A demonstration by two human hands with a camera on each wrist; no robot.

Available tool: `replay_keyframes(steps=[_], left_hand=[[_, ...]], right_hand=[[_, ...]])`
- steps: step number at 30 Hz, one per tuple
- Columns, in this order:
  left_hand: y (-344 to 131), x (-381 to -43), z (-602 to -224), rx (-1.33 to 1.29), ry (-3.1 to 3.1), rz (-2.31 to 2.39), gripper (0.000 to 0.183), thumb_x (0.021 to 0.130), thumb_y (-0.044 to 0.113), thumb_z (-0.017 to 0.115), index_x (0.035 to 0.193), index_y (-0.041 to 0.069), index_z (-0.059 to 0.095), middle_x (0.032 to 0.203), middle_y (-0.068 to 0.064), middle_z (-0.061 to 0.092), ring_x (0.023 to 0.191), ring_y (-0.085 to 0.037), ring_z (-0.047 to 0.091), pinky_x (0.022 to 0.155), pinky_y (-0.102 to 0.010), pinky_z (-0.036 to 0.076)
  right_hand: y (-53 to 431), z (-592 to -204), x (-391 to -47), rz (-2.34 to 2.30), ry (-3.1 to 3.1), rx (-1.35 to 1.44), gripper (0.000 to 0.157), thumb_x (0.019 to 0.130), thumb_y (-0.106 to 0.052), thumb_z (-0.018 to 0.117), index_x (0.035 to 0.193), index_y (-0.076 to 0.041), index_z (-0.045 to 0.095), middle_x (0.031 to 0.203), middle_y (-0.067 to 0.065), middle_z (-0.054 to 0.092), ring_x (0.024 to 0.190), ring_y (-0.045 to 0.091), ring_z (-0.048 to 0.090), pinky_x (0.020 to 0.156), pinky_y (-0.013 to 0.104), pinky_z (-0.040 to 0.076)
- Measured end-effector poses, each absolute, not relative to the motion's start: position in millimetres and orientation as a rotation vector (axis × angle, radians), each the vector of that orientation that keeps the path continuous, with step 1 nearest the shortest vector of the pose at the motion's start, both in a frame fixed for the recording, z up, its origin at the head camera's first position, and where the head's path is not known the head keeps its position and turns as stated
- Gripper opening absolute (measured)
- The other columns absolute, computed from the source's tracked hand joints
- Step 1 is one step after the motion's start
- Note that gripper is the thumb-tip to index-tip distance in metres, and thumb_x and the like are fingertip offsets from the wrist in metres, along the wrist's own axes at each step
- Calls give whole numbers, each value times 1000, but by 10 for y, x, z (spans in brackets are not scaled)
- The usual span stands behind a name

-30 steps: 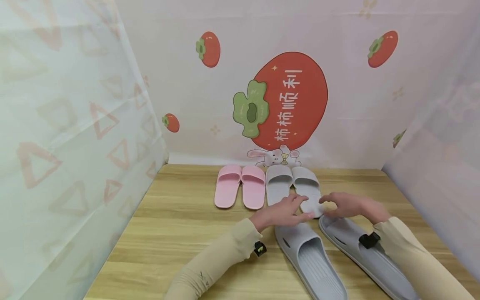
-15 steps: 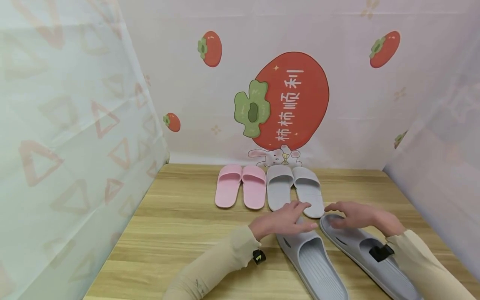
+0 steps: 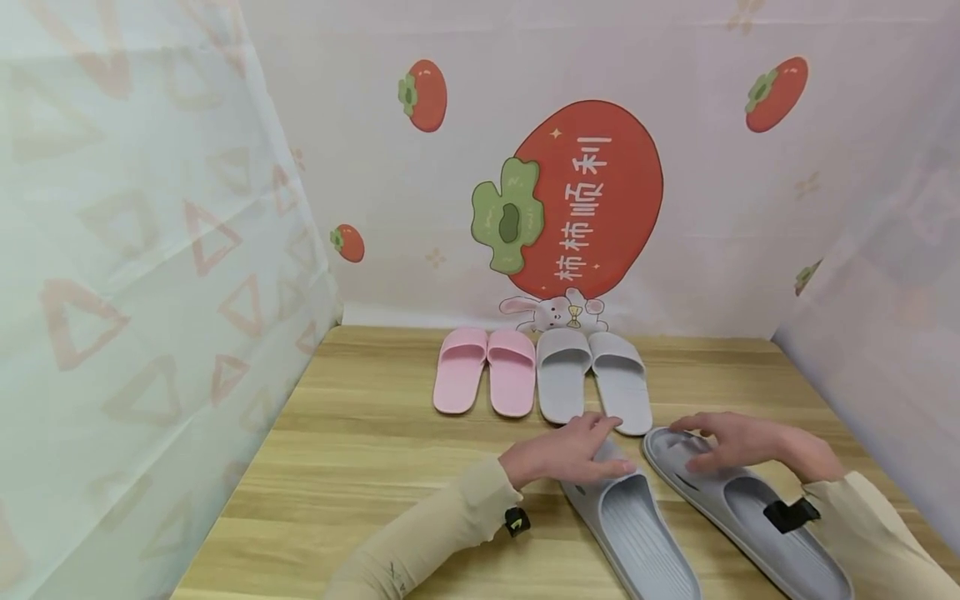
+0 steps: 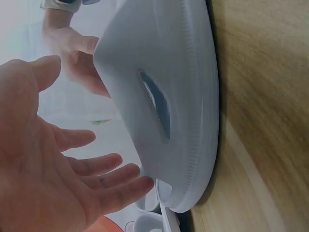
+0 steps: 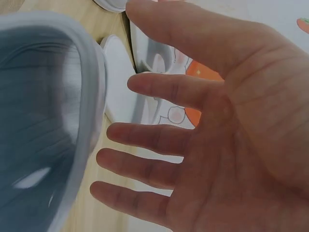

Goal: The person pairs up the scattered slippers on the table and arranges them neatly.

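Two large grey slippers lie in front of me, toes pointing away. My left hand (image 3: 570, 452) is over the toe of the left large slipper (image 3: 645, 542), fingers spread and palm down. The left wrist view shows the hand's fingers (image 4: 108, 179) beside that slipper's slotted upper (image 4: 188, 96); whether a fingertip touches it I cannot tell. My right hand (image 3: 746, 442) hovers at the upper of the right large slipper (image 3: 783, 542), fingers loosely extended. In the right wrist view its palm (image 5: 217, 140) faces the camera with nothing held, near a slipper's opening (image 5: 38, 125).
Along the back of the wooden table (image 3: 360, 467) stand a pink pair of slippers (image 3: 513, 387) and a smaller pale grey pair (image 3: 562, 387), side by side. Behind them is a persimmon-printed cloth wall (image 3: 390, 183). Patterned cloth hangs on the left (image 3: 165, 250) and right (image 3: 885, 267).
The right hand has shifted rightward and nearer to me, from beside the small grey slipper to over the right large slipper. The left hand has come slightly lower and nearer. All slippers stay in place.
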State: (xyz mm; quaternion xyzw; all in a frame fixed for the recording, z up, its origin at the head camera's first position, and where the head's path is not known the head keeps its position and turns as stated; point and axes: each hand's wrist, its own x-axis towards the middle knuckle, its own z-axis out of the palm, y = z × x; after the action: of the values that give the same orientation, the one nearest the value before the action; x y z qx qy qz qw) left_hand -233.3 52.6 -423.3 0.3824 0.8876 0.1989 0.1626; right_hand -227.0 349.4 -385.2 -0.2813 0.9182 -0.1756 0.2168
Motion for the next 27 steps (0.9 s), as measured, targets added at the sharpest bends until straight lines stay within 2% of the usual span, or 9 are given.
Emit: replay_keyframes(steps=[4, 10, 15, 22, 27], left_hand=[[539, -2323, -4260, 1092, 2539, 544, 78, 94, 68, 40, 156, 23, 24, 158, -5, 31, 144, -15, 33, 114, -30, 34], [565, -2312, -4303, 1136, 2564, 499, 81, 93, 68, 40, 155, 18, 27, 157, -5, 33, 145, -14, 33, 116, -27, 32], [566, -2299, -4318, 1149, 2574, 475, 83, 93, 69, 41, 155, 16, 27, 157, -5, 34, 145, -14, 33, 116, -27, 32], [557, -2253, -4359, 1161, 2609, 440, 83, 93, 67, 43, 154, 12, 30, 152, -6, 40, 140, -14, 39, 113, -25, 34], [545, -2228, -4414, 1147, 2652, 422, 80, 93, 65, 47, 152, 12, 35, 147, -5, 44, 135, -12, 43, 109, -23, 38]], right_hand=[[3550, -3890, -2274, -484, 2528, -770, 63, 87, -37, 72, 135, 1, 54, 134, 24, 55, 113, 44, 57, 83, 45, 50], [3621, -3978, -2266, -434, 2556, -788, 60, 86, -41, 72, 133, -7, 58, 133, 18, 58, 114, 37, 58, 84, 41, 51], [3661, -3940, -2221, -423, 2526, -736, 60, 83, -41, 75, 133, -12, 58, 138, 22, 53, 123, 42, 51, 88, 38, 49], [3681, -3869, -2183, -473, 2439, -776, 70, 80, -39, 78, 138, -9, 53, 144, 32, 42, 127, 44, 47, 88, 27, 47], [3752, -3956, -2205, -447, 2417, -744, 77, 78, -44, 79, 144, -16, 48, 150, 30, 37, 132, 43, 42, 91, 27, 45]])
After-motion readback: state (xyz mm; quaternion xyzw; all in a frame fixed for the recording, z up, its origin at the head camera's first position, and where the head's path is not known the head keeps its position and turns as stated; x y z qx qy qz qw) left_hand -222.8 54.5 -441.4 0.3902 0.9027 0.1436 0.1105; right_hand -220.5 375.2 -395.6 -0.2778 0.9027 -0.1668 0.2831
